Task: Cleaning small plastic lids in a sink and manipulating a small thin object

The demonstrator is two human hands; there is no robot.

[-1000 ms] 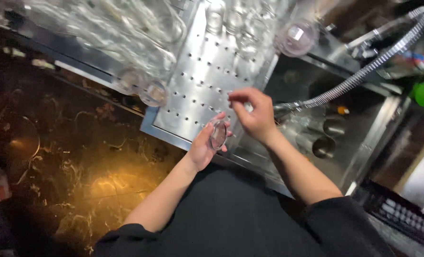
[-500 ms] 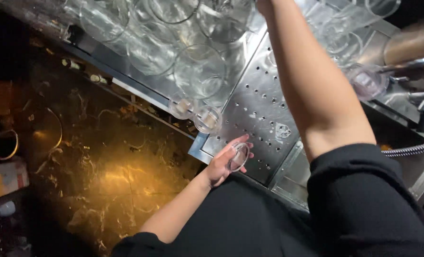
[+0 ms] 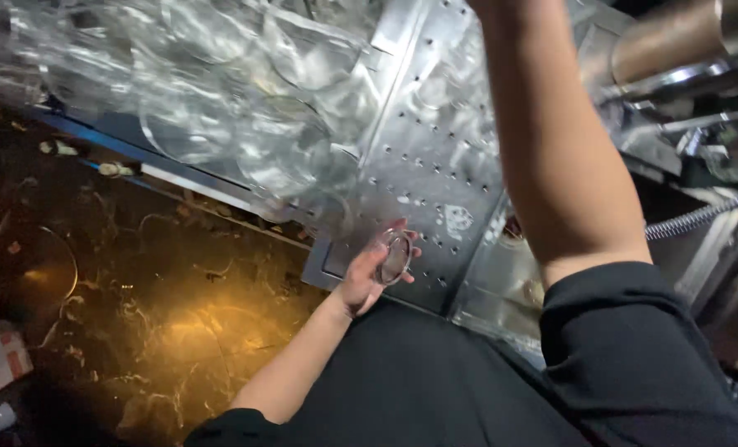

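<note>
The left hand (image 3: 367, 277) was curled around a small clear glass (image 3: 395, 257), its fingers wrapped about the side and the rim turned toward the camera, held just above the near edge of a perforated steel drainboard (image 3: 435, 157). The glass sat tilted in the palm, close to the board but whether it touched the metal could not be told. The right arm (image 3: 559, 157) rose straight up through the middle of the view, its forearm bare and a black sleeve (image 3: 634, 348) covering the upper part; the right hand itself lay beyond the top edge, so its grip could not be seen. To the left of the drainboard a crowd of clear glasses (image 3: 220, 108) stood packed together, blurred and overlapping, with the nearest of them just beside the held glass. A dark marbled counter (image 3: 137, 314) ran below them, lit by a warm orange glow. On the far right a ribbed metal hose (image 3: 700, 217) curved past the arm, above a steel sink (image 3: 501, 281) set beside the drainboard.
</note>
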